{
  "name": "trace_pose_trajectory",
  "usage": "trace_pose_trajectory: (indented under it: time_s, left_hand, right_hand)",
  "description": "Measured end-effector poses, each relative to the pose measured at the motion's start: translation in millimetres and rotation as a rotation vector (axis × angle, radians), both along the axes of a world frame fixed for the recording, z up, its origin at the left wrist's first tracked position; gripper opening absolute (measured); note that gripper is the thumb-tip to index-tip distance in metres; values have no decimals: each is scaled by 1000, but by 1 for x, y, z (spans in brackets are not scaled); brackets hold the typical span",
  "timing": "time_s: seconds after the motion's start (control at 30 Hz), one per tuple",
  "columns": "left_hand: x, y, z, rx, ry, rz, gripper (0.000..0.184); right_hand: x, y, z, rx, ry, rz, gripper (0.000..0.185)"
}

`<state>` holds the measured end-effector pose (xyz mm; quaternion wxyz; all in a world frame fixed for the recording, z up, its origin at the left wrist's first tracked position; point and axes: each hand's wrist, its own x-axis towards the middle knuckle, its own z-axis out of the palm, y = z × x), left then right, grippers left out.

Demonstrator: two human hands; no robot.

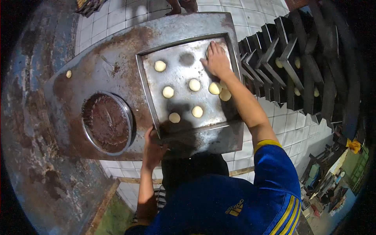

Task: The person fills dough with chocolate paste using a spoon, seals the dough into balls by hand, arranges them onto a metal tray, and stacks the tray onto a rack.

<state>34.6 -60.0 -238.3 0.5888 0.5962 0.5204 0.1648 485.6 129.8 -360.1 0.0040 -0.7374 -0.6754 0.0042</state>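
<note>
A shallow metal baking tray [180, 72] lies on the worn metal table, with several pale round dough balls [194, 85] spaced out on it. Two of the balls sit close together by my right forearm, which partly covers another behind them. My right hand [217, 60] rests palm down in the tray's far right corner, its fingers stretched out and thumb apart. Whatever lies beneath that palm is hidden. At the near left corner of the tray, my left hand [154, 150] grips the edge, with the thumb along the outer side; shadow darkens its fingers.
A round metal pan [127, 119] with a dark, crusted inside stands left of the tray. One small dough piece [69, 74] lies near the table's [129, 51] left end. Stacked dark metal trays [290, 66] fill a rack on the right. Another person's feet [182, 6] show beyond the table.
</note>
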Motion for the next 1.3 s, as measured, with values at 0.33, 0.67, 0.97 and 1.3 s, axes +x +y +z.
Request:
trace_pose_trajectory:
  time_s: [0.33, 0.67, 0.97, 1.3]
  left_hand:
    - [129, 41, -10, 1, -15, -256, 71]
    - [292, 105, -74, 423, -209, -718, 77]
    - [317, 127, -76, 166, 97, -857, 73]
    - [186, 64, -18, -502, -375, -216, 58]
  right_hand:
    - [58, -24, 32, 34, 930, -66, 60]
    - [11, -215, 63, -120, 547, -111, 56]
    - [28, -186, 46, -330, 835, -174, 44]
    - [-102, -243, 186, -50, 1566, -458, 44]
